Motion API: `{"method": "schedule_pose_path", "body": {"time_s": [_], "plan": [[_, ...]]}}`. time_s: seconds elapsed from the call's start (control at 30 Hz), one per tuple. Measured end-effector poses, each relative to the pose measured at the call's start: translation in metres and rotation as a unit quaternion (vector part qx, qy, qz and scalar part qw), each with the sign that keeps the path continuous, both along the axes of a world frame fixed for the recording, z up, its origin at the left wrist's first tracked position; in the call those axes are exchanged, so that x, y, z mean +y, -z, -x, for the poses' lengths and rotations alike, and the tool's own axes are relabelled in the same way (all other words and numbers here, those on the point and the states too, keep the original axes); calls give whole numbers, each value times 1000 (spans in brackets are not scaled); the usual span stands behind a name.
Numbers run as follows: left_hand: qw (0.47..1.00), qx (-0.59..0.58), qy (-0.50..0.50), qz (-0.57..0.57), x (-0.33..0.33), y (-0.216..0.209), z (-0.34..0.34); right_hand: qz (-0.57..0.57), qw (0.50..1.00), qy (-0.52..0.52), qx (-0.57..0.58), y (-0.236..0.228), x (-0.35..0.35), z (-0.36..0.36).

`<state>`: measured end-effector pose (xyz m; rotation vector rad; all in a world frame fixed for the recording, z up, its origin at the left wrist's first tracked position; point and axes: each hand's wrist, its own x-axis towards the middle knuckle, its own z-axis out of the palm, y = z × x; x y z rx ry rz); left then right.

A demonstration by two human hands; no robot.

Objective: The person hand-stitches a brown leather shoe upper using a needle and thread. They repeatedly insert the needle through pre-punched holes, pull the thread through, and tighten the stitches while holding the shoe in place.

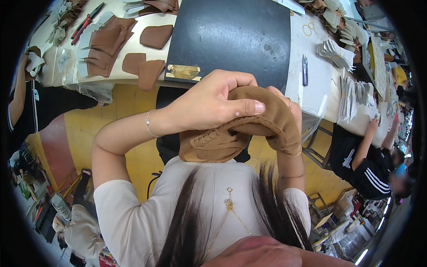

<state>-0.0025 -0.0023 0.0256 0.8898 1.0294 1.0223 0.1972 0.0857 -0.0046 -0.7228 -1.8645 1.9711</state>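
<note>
A tan-brown piece of soft leather or suede [262, 104] is held up in front of my chest, bent into a curve. It has a stitched, gathered seam along its inner edge and a slitted or woven-looking part at the lower left; its exact kind does not show. My left hand [215, 100] grips its upper left, thumb pressed on the near side and fingers curled behind. Behind its right side is my right hand [287, 100], mostly hidden, with fingertips curled over the top edge. The right end of the piece hangs over my right wrist.
Ahead lies a black mat [231, 40] on the pale table. Brown leather pieces [106, 46] and red-handled pliers [86, 24] are at the left. On the right are small blue snips [305, 70] and stacks of white pieces [336, 53]. Other people work on both sides.
</note>
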Motion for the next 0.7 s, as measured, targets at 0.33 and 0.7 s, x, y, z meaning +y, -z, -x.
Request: {"method": "schedule_pose_path", "body": {"time_s": [0.33, 0.7], "plan": [[992, -104, 22, 70, 6, 1, 3, 12, 996, -73, 42, -3, 29, -8], [967, -222, -96, 77, 21, 11, 16, -231, 923, 284, 119, -19, 61, 25]]}}
